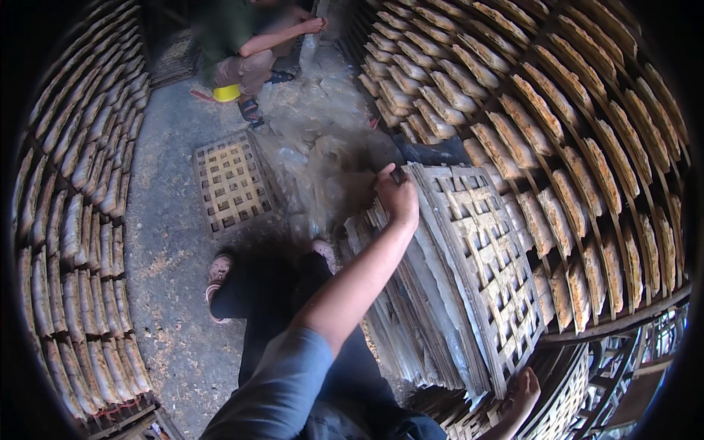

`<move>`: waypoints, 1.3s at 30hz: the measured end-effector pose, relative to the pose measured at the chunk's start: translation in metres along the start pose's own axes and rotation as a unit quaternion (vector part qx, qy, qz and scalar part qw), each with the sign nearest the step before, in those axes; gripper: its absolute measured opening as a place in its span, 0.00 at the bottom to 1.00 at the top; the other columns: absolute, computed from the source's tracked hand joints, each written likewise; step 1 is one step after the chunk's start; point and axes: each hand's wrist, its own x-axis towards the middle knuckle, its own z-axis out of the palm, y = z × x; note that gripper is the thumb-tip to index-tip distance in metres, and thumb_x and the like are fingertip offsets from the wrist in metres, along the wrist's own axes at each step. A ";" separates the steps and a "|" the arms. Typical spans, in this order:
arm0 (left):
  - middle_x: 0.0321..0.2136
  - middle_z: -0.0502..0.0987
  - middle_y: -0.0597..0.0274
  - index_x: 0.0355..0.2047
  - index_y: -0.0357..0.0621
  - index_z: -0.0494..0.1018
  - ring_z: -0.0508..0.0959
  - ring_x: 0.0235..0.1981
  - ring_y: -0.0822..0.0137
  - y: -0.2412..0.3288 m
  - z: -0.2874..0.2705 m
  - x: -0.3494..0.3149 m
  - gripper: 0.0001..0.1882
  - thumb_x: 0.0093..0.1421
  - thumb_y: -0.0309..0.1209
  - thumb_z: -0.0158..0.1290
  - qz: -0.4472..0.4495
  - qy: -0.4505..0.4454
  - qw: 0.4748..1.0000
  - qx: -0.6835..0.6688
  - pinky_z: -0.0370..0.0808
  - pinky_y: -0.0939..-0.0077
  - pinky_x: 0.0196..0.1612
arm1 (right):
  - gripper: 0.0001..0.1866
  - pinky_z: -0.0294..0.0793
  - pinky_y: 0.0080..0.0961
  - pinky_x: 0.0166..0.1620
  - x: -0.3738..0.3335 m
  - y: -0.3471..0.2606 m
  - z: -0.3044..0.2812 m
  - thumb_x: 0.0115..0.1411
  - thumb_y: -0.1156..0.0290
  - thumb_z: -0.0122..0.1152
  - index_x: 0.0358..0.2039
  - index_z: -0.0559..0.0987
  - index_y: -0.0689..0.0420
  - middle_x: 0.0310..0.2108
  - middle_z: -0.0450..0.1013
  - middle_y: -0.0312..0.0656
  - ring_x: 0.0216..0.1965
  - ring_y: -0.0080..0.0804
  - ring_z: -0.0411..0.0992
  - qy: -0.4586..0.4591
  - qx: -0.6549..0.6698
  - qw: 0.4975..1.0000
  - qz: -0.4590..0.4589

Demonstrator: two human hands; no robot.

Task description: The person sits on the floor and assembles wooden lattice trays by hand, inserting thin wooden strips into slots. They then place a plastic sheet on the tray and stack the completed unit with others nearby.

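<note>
A stack of woven bamboo lattice trays [418, 301] stands on edge at my right side, tilted, with clear plastic sheets between some of them. My left hand [397, 196] reaches across and is closed on the far top corner of the outermost bamboo tray [488, 253]. My right hand [523, 396] is at that tray's near lower corner, its fingers bent at the edge; part of the grip is hidden.
Another lattice tray [233, 180] lies on the concrete floor [165, 242], beside heaped clear plastic [315, 158]. A person [253, 51] crouches beyond, near a yellow object [226, 93]. Racks of filled trays rise at left [81, 169] and right [587, 147].
</note>
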 end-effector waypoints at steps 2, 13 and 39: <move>0.54 0.70 0.39 0.55 0.33 0.68 0.70 0.58 0.53 0.009 0.005 -0.005 0.22 0.61 0.27 0.54 -0.026 -0.067 0.997 -0.043 0.64 0.62 0.61 | 0.28 0.56 0.12 0.20 0.022 0.061 -0.015 0.67 0.52 0.58 0.61 0.71 0.54 0.28 0.70 0.25 0.21 0.12 0.61 0.104 0.004 0.991 -0.085; 0.52 0.76 0.51 0.60 0.44 0.69 0.74 0.54 0.62 -0.012 -0.011 0.047 0.27 0.66 0.45 0.55 -0.005 -0.287 0.957 0.047 0.67 0.69 0.58 | 0.36 0.60 0.42 0.61 -0.028 0.011 0.050 0.67 0.46 0.52 0.69 0.56 0.48 0.68 0.54 0.43 0.64 0.43 0.56 -0.074 0.353 0.926 0.112; 0.19 0.77 0.48 0.25 0.38 0.76 0.77 0.24 0.54 0.016 0.005 0.022 0.20 0.61 0.45 0.58 0.064 -0.118 0.990 0.046 0.72 0.62 0.33 | 0.36 0.65 0.49 0.59 -0.010 0.052 0.061 0.63 0.42 0.51 0.65 0.65 0.51 0.65 0.61 0.44 0.62 0.45 0.63 -0.032 0.443 0.888 0.122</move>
